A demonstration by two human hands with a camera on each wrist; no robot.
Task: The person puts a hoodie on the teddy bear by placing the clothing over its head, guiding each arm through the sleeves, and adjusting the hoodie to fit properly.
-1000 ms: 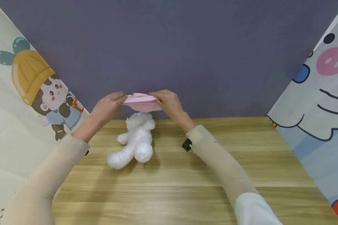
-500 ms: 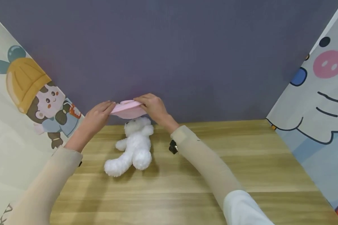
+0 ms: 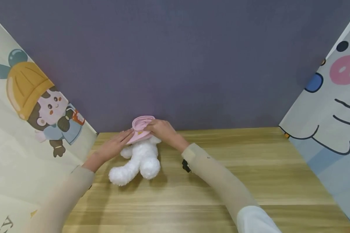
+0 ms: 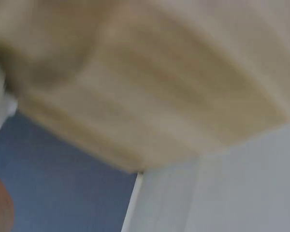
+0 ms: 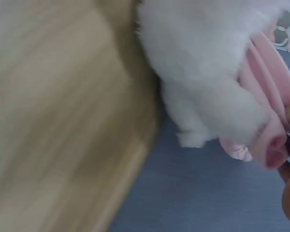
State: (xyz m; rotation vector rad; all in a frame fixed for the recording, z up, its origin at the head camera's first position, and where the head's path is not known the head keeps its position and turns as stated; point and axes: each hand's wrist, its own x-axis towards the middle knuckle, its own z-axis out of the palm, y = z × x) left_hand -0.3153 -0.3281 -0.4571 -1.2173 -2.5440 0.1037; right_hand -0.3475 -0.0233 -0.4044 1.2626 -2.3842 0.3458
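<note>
When seen from the head view, lying stretched out on the wood-grain desk (image 3: 265,161): a white plush toy (image 3: 144,153), upper end toward the grey panel (image 3: 175,58) behind, legs toward the camera. One leg angled out to the lower left, the other pointing nearly straight down the view; one arm out to the left side, close by the left hand (image 3: 113,148). Over the head, near the far edge of the desk, a pink cloth item (image 3: 138,128), ring-shaped at the top, with a wider flap sloping down below and a small yellow mark. Hidden by it: most of the toy's head.

Pinching the right side of the pink cloth item with the right hand (image 3: 163,132), fingers closed down on the fabric. In the right wrist view, pink folds between the fingers, right against white fur. At the left edge of the same cloth, left fingers almost straight, tips touching. Impossible to tell about any grip from beneath, for want of a clear look at the left thumb. In the left wrist view, mostly blurred wood grain, with slivers of skin and white at the border.

On both arms, beige sleeves (image 3: 221,179); by the right cuff, a small black object (image 3: 186,166). To the left, a cartoon figure (image 3: 56,106) in a yellow hat; to the right, a printed pink snout (image 3: 347,77).
</note>
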